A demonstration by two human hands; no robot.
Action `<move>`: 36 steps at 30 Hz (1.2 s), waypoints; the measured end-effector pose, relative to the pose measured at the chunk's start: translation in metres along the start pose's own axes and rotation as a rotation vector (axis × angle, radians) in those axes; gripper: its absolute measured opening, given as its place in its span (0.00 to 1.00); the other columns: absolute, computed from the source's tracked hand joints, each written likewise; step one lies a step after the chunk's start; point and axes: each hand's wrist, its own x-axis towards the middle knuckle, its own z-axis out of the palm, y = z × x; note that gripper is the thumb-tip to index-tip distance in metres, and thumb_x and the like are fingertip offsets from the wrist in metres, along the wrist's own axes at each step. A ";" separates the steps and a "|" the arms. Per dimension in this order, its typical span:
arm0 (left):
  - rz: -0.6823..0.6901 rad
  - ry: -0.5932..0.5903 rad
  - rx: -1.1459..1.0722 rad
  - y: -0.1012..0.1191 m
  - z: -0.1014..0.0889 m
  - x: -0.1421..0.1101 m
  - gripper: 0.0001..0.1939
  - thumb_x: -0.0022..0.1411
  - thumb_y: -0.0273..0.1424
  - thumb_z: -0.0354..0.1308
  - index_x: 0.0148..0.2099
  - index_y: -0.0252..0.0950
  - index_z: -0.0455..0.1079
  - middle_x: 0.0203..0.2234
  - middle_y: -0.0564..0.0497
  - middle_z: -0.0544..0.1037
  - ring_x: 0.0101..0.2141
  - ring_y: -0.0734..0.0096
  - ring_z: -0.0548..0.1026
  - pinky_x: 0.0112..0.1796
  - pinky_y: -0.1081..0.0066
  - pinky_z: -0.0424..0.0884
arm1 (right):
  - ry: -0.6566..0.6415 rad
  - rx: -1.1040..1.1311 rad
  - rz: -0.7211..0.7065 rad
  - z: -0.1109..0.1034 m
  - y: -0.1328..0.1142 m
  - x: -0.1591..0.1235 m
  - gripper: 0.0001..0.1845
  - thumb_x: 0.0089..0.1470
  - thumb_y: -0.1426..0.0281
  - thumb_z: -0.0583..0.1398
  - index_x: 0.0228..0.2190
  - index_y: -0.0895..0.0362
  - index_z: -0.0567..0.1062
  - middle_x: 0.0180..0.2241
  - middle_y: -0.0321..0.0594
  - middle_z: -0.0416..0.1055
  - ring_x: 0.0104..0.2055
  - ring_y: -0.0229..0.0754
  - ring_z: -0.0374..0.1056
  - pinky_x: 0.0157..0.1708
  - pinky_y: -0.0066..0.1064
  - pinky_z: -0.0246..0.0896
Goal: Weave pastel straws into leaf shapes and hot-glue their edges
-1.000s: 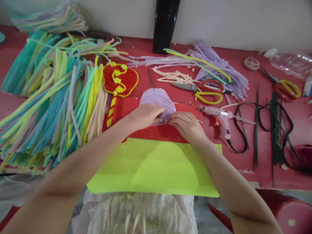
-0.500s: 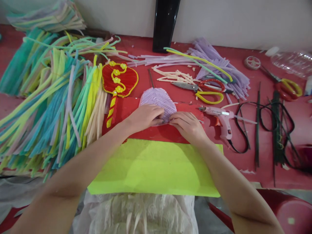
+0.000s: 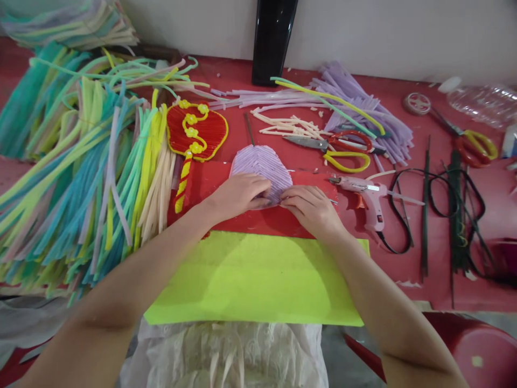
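Note:
A purple fan-shaped piece (image 3: pixel 262 164) made of pipe cleaners in slanting rows lies on a red sheet (image 3: pixel 258 221). A thin dark stem (image 3: pixel 249 129) sticks out from its far end. My left hand (image 3: pixel 241 195) rests over its lower left side, fingers curled and closed on it. At the lower right edge, the pinched fingers of my right hand (image 3: pixel 309 207) hold the rim. Both hands cover the piece's near end, so what lies under the fingertips is hidden. To the left lies a finished-looking red fan (image 3: pixel 197 132) with yellow trim, flowers and a striped handle.
Bundles of coloured pipe cleaners (image 3: pixel 89 172) crowd the left. Behind are purple pipe cleaners (image 3: pixel 359 102) and scissors (image 3: pixel 347 148). A pink glue gun (image 3: pixel 374 202) with a black cord, dark stems (image 3: pixel 456 215) and second scissors (image 3: pixel 476 146) lie right. A yellow-green sheet (image 3: pixel 258 280) lies in front.

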 end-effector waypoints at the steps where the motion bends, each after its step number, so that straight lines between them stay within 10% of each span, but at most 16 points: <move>1: 0.001 -0.001 0.001 0.000 0.000 0.000 0.09 0.64 0.35 0.55 0.33 0.35 0.64 0.28 0.52 0.73 0.32 0.70 0.69 0.32 0.70 0.58 | -0.004 0.004 0.004 0.000 0.000 0.000 0.07 0.59 0.76 0.55 0.32 0.56 0.73 0.36 0.40 0.77 0.43 0.41 0.71 0.40 0.33 0.62; 36: 0.022 0.019 -0.136 0.000 0.001 0.000 0.07 0.64 0.31 0.55 0.42 0.39 0.73 0.34 0.52 0.78 0.37 0.70 0.73 0.39 0.69 0.63 | -0.032 0.065 0.075 0.000 0.001 0.000 0.09 0.60 0.74 0.54 0.33 0.54 0.75 0.38 0.41 0.77 0.46 0.42 0.71 0.44 0.36 0.63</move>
